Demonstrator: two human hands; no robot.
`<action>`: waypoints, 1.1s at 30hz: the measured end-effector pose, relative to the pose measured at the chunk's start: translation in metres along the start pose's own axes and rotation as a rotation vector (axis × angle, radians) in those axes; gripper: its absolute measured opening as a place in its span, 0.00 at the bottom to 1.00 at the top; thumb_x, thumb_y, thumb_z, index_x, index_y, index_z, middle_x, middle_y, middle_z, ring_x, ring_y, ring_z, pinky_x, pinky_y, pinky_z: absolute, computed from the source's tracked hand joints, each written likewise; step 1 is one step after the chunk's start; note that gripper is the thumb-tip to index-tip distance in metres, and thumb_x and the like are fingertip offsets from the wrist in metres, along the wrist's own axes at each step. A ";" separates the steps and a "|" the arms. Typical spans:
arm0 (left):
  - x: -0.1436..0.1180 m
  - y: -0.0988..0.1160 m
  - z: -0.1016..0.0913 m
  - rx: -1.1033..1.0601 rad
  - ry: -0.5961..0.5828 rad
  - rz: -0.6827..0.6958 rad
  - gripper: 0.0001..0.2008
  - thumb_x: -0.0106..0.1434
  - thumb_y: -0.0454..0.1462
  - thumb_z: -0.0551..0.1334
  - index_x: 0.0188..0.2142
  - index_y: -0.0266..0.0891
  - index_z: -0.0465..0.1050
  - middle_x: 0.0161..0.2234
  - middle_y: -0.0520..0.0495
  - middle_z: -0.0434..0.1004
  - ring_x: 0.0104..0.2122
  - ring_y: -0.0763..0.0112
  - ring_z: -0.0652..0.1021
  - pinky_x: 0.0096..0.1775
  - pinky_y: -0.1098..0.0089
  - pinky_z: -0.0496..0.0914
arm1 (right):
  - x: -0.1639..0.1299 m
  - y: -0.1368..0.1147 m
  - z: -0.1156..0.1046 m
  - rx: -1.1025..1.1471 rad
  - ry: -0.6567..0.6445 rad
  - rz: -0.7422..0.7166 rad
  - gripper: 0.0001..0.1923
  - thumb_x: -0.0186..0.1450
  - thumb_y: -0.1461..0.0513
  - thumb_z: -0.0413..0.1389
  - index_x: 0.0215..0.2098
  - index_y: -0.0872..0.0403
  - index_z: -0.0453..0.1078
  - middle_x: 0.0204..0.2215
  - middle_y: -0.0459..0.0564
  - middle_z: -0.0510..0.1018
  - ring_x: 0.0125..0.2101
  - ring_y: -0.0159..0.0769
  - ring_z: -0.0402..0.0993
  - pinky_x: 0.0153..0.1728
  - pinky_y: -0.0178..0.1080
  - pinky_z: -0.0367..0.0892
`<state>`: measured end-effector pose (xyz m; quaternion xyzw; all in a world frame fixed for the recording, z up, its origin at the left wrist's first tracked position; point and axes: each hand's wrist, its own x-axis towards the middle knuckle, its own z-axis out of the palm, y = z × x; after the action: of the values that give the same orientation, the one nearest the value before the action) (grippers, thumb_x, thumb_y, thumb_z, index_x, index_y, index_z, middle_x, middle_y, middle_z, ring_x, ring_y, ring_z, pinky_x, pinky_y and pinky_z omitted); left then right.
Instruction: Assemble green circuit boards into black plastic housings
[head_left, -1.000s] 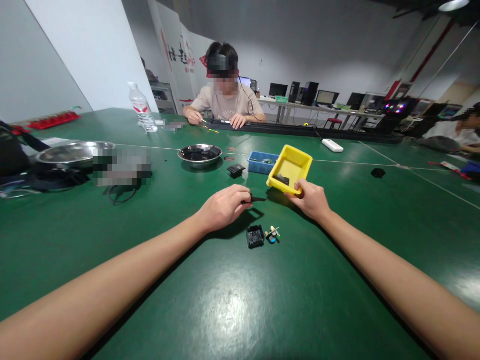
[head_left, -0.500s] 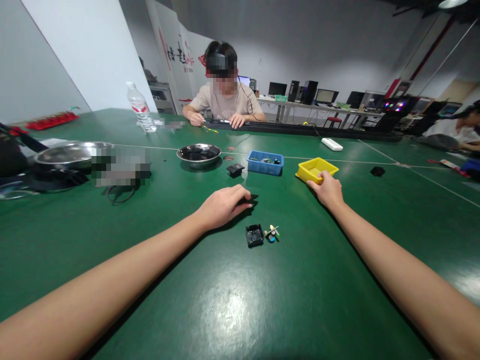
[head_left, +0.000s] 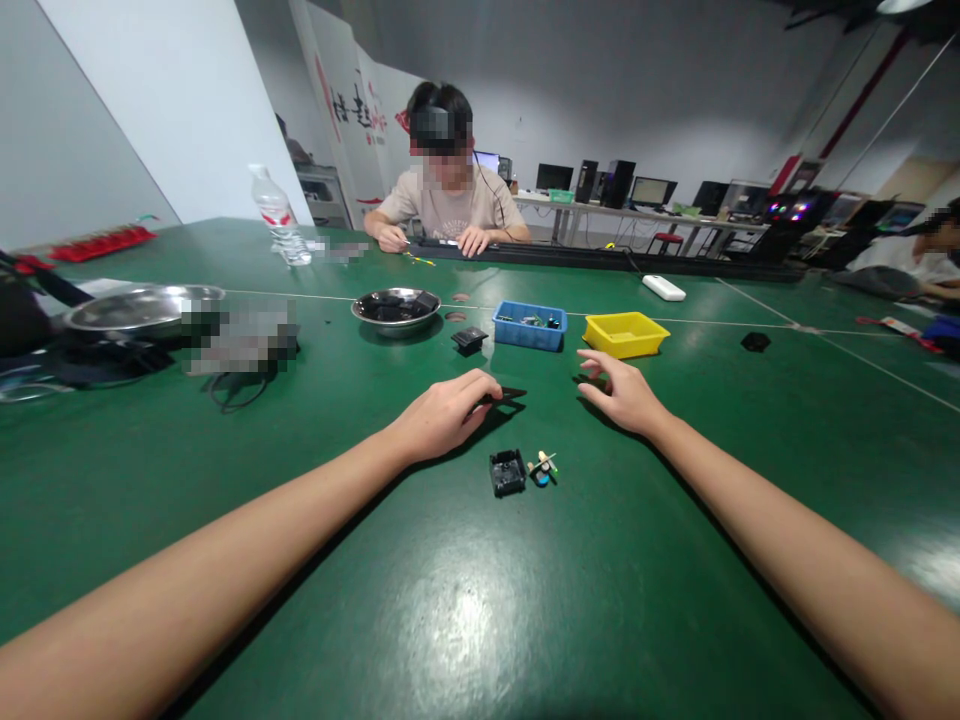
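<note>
Your left hand (head_left: 442,413) pinches a small, light, stiff black part (head_left: 504,396) mid-table by its near end; your right hand (head_left: 622,395) hovers open, empty.

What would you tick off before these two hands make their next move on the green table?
1. Left hand has hold of the flat black piece: ok, fingertips on it.
2. Right hand free: ok, open and holding nothing.
3. Yellow tray set flat on the table: ok, beside the blue tray.
4. Small black housing within reach: ok, between the arms.
5. Small coloured parts beside the housing: ok, but too small to identify.
6. Contents of the yellow tray: cannot tell.
</note>
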<state>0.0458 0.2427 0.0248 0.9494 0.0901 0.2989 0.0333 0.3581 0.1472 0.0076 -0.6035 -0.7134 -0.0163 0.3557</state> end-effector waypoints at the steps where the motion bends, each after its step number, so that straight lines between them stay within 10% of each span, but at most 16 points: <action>1: 0.000 0.000 0.001 -0.002 0.006 0.008 0.08 0.69 0.31 0.54 0.46 0.39 0.68 0.43 0.45 0.79 0.40 0.68 0.81 0.41 0.69 0.75 | -0.001 -0.012 0.005 0.031 -0.027 -0.045 0.27 0.65 0.59 0.59 0.61 0.55 0.68 0.47 0.57 0.82 0.41 0.43 0.80 0.43 0.47 0.75; 9: -0.001 0.012 0.006 -0.011 -0.020 0.089 0.07 0.74 0.38 0.55 0.42 0.39 0.70 0.44 0.44 0.81 0.39 0.70 0.82 0.39 0.72 0.75 | -0.002 -0.080 0.040 0.123 -0.149 -0.296 0.13 0.68 0.64 0.58 0.51 0.54 0.74 0.44 0.55 0.83 0.44 0.41 0.80 0.47 0.43 0.74; 33: 0.003 0.010 0.005 0.033 0.038 0.039 0.12 0.73 0.43 0.58 0.36 0.38 0.71 0.42 0.42 0.80 0.39 0.67 0.80 0.40 0.70 0.74 | -0.004 -0.084 0.036 0.164 -0.055 -0.236 0.13 0.67 0.64 0.58 0.49 0.55 0.77 0.41 0.53 0.85 0.36 0.38 0.80 0.40 0.38 0.73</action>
<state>0.0529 0.2338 0.0238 0.9456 0.0774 0.3158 0.0099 0.2677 0.1369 0.0127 -0.4846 -0.7877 0.0169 0.3800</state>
